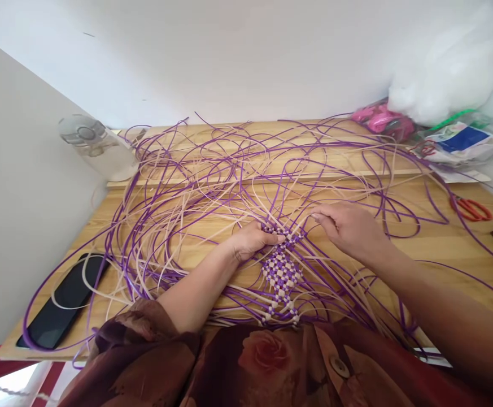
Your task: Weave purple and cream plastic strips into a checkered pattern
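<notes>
A piece woven in purple and cream strands (282,272) lies in the middle, near the table's front edge. My left hand (254,239) grips its upper part, with the thumb pressed on top and the other fingers partly hidden. To the right and a little above, my right hand (343,226) is closed in a pinch on a cream strand that runs up from the piece. Long loose purple and cream strands (229,164) fan out from the weave to all sides.
On the wooden table (212,249) a black phone (64,302) lies at the left, under some strands. A clear container (102,150) stands at the back left. Orange-handled scissors (471,208), a pink bundle (382,120) and plastic bags (449,62) are at the right.
</notes>
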`<state>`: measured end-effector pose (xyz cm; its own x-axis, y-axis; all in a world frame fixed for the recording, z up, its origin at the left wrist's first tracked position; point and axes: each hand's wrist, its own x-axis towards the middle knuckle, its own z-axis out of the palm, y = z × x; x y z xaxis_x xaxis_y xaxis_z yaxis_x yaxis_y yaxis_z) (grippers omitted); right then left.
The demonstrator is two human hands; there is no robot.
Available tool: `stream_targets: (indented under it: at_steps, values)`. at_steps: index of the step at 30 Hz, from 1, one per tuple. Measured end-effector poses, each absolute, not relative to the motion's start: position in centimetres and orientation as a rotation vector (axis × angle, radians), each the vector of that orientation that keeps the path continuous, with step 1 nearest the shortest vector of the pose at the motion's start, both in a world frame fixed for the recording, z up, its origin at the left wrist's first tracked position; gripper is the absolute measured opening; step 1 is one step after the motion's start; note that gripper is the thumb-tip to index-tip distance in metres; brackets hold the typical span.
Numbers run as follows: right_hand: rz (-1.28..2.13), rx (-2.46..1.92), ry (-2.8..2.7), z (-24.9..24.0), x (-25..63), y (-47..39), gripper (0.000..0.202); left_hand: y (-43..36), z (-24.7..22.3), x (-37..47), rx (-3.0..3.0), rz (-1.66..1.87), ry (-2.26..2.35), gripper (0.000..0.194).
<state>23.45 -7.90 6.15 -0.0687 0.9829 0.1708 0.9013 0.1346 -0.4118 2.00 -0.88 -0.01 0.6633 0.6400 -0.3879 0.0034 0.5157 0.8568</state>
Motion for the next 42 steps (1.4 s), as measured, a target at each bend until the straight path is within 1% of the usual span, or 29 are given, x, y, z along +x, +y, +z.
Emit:
stream_targets:
  at_steps: [3, 5, 6, 7, 8, 11, 13, 15, 17, 22, 28, 34, 37, 39, 42]
  values:
    - [0.064, -1.796, -2.092, 5.8, 23.1, -8.7, 0.03, -0.9, 0.0, 2.1, 0.945, 0.425, 0.798, 0.035]
    - [0.004, -1.782, -2.088, 6.3, 22.6, -9.4, 0.028, -1.0, 0.1, 2.2, 0.931, 0.432, 0.8, 0.035]
    - [0.028, -1.797, -2.068, 6.6, 22.3, -9.6, 0.026, -1.0, 0.1, 2.2, 0.924, 0.435, 0.793, 0.035]
    - [0.125, -1.828, -2.033, 6.8, 22.0, -9.7, 0.025, -1.1, 0.2, 2.3, 0.918, 0.438, 0.784, 0.035]
    - [0.3, -1.865, -1.973, 6.9, 21.6, -9.8, 0.026, -1.1, 0.2, 2.3, 0.915, 0.443, 0.773, 0.036]
    - [1.004, -1.891, -1.604, 6.2, 20.4, -9.8, 0.028, -1.1, 0.3, 2.3, 0.936, 0.453, 0.743, 0.034]
    - [1.27, -1.848, -1.371, 5.5, 19.6, -9.8, 0.021, -1.1, 0.3, 2.3, 0.97, 0.462, 0.739, 0.032]
    - [1.345, -1.825, -1.27, 4.9, 18.9, -9.9, 0.014, -1.2, 0.3, 2.3, 1.004, 0.473, 0.731, 0.03]
    - [1.378, -1.81, -1.234, 4.7, 18.4, -9.9, 0.011, -1.3, 0.3, 2.3, 1.031, 0.493, 0.694, 0.03]
    - [1.503, -1.698, -1.123, 4.8, 17.5, -9.9, 0.007, -1.7, 0.7, 2.6, 1.043, 0.55, 0.648, 0.042]
    - [1.597, -1.549, -0.943, 4.2, 16.7, -10.3, 0.017, -2.0, 0.6, 2.9, 1.017, 0.604, 0.685, 0.04]
    - [1.65, -1.538, -0.914, 4.6, 15.9, -10.8, 0.017, -2.7, 0.6, 3.1, 1.152, 0.584, 0.79, 0.028]
    - [1.717, -1.65, -1.067, 5.3, 17.6, -10.2, 0.013, -2.8, 0.8, 3.2, 1.251, 0.59, 0.813, 0.023]
    - [1.569, -1.793, -1.344, 5.4, 19.2, -9.6, 0.013, -2.6, 0.9, 3.2, 1.306, 0.573, 0.817, 0.02]
    - [1.206, -1.871, -1.697, 5.3, 20.8, -8.7, 0.017, -2.3, 0.7, 3.2, 1.395, 0.548, 0.814, 0.019]
